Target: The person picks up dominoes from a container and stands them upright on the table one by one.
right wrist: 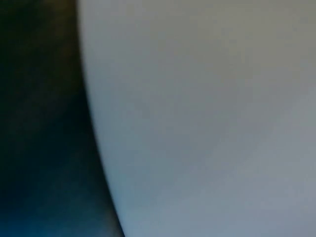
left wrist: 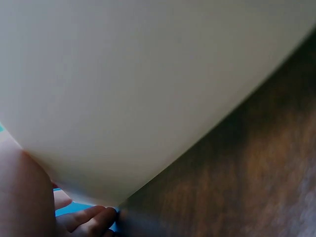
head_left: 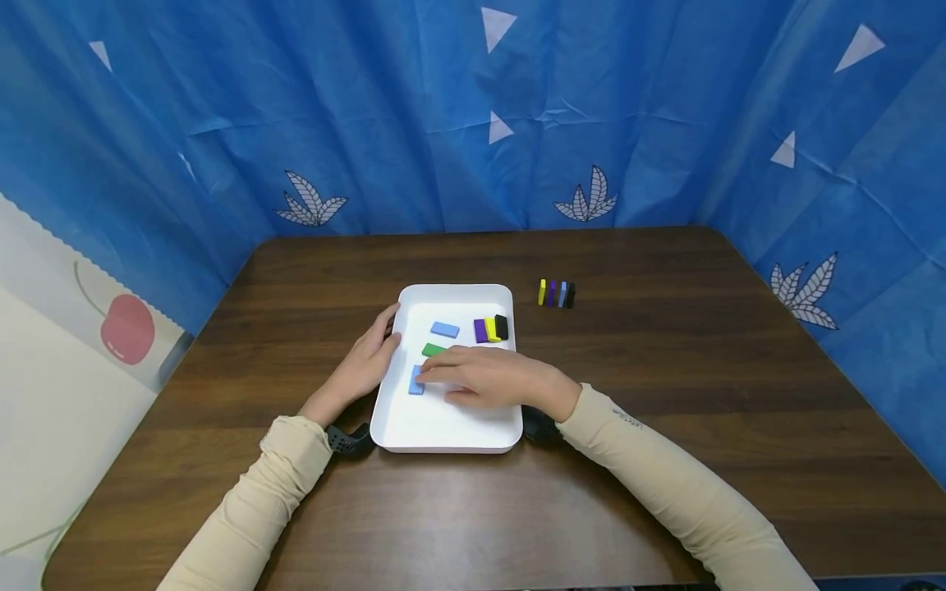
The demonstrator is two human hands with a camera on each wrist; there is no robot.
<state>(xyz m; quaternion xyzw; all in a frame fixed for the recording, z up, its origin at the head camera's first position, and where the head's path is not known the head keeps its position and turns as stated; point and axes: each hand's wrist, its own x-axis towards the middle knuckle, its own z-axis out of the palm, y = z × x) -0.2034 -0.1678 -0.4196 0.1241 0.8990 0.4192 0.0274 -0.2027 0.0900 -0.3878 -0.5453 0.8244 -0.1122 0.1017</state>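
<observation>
A white tray (head_left: 451, 431) lies on the table, and my left hand (head_left: 362, 361) holds its left edge, thumb over the rim and fingers along the outer wall. The left wrist view shows the tray's outer side (left wrist: 148, 89) up close. My right hand (head_left: 480, 377) reaches across the tray, fingertips on a light blue block (head_left: 416, 386), thumb apart from it. Just behind, a green block (head_left: 432, 350) is partly covered by this hand. Another light blue block (head_left: 445, 329) lies farther back. Purple (head_left: 480, 331), yellow (head_left: 492, 330) and black (head_left: 502, 327) blocks sit together at the tray's right side.
Right of the tray's far corner, yellow (head_left: 542, 291), purple (head_left: 551, 293), light blue (head_left: 562, 294) and black (head_left: 571, 295) blocks stand in a row on the wooden table (head_left: 665, 328). A blue curtain (head_left: 414, 107) hangs behind the table's far edge.
</observation>
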